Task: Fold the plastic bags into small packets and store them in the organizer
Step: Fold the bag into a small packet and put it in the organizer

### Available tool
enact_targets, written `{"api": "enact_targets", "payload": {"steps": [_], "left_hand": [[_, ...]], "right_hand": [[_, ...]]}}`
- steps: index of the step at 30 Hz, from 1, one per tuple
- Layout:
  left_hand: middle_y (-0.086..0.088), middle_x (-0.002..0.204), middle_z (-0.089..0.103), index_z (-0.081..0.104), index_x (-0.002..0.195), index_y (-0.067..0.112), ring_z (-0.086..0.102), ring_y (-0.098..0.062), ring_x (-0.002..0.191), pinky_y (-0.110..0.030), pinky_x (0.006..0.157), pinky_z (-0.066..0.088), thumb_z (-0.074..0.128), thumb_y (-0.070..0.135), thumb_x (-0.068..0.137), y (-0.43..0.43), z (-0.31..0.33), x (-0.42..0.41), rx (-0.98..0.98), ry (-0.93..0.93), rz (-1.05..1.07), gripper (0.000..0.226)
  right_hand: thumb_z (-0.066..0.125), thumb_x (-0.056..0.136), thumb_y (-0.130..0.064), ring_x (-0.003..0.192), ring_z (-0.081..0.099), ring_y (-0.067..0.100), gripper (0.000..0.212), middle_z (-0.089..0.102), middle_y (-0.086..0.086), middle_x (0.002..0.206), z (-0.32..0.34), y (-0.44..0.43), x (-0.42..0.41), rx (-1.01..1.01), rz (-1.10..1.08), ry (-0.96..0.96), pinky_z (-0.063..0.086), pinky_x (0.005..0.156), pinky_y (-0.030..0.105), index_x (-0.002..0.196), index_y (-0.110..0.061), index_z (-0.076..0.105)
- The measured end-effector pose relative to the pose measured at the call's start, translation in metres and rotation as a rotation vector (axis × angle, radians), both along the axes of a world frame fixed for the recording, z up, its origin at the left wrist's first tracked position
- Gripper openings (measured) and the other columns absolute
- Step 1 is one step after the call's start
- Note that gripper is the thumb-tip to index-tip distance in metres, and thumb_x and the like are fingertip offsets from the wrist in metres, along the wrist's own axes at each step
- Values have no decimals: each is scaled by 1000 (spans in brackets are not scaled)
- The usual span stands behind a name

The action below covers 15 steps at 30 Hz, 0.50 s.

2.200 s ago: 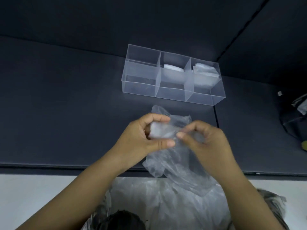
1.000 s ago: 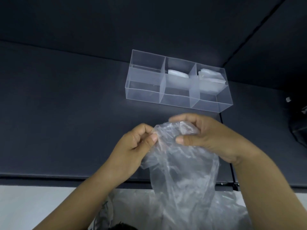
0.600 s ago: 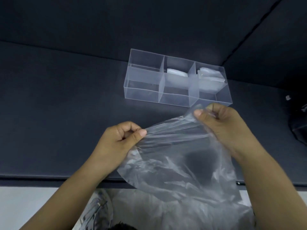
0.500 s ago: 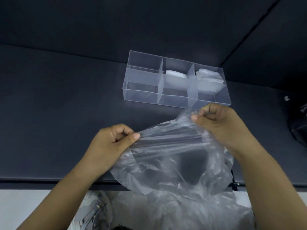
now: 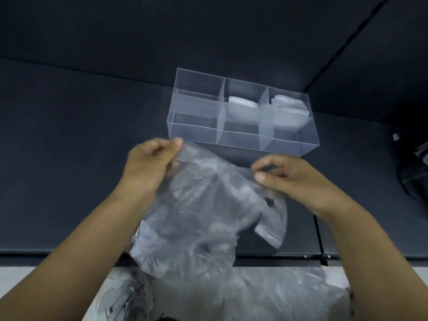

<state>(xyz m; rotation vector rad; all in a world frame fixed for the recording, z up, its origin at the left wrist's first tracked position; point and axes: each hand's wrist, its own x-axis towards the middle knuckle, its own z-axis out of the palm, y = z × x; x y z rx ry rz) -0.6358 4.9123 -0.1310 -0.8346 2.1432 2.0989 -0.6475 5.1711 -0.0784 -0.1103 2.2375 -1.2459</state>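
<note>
Left hand [image 5: 150,163] risen toward one organizer [image 5: 194,126]; it and right hand [image 5: 284,177] pinch one bag [image 5: 203,205]; two packets [image 5: 242,105] [image 5: 289,107] inside.

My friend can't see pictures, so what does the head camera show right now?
Two hands hold a crumpled clear plastic bag above a dark table, the left hand and right hand each pinching its top edge. Behind stands a clear organizer with three compartments: the left looks empty, the middle and right hold folded bags.
</note>
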Motion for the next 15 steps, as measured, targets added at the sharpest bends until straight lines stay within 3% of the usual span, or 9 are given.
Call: {"api": "enact_targets", "payload": {"steps": [3, 5, 7, 11, 13, 15], "left_hand": [[11, 41, 51, 67, 69, 19, 42, 1, 36, -10, 39, 37, 67, 34, 88, -22, -16, 3, -72, -13, 100, 24], [11, 41, 51, 66, 67, 21, 41, 2, 36, -10, 39, 37, 65, 31, 90, -29, -26, 7, -105, -12, 106, 25], [11, 42, 52, 66, 64, 24, 42, 1, 36, -10, 38, 36, 65, 32, 90, -33, -31, 10, -122, -11, 112, 27], [9, 42, 54, 68, 59, 32, 41, -1, 34, -12, 34, 34, 65, 34, 90, -38, -37, 9, -131, 11, 119, 31], [8, 43, 54, 67, 60, 30, 39, -2, 32, -13, 33, 33, 65, 34, 90, -38, -39, 9, -126, 13, 115, 30], [7, 43, 54, 67, 64, 26, 38, -3, 31, -13, 32, 32, 65, 34, 90, -38, -40, 9, -117, 7, 117, 27]], "right_hand": [[70, 77, -39, 57, 54, 7, 18, 60, -3, 58, -7, 37, 9, 27, -126, -33, 44, 58, 13, 91, -27, 70], [65, 78, -40, 58, 50, 8, 22, 59, -2, 63, -16, 51, 17, -9, -272, -2, 42, 58, 14, 90, -22, 71], [60, 73, -47, 67, 57, 6, 35, 66, -4, 78, -24, 49, 27, -92, -351, -29, 48, 67, 17, 94, -21, 72], [74, 68, -47, 78, 63, 0, 51, 66, -2, 95, -41, 12, 46, -75, -211, -202, 50, 65, 16, 116, -34, 60], [78, 74, -37, 77, 61, -2, 47, 64, -2, 93, -53, -5, 45, 14, -224, -184, 45, 63, 14, 117, -37, 57], [77, 79, -30, 68, 60, -5, 28, 64, -8, 79, -61, -14, 39, 50, -368, -104, 41, 58, 10, 104, -32, 65]]}}
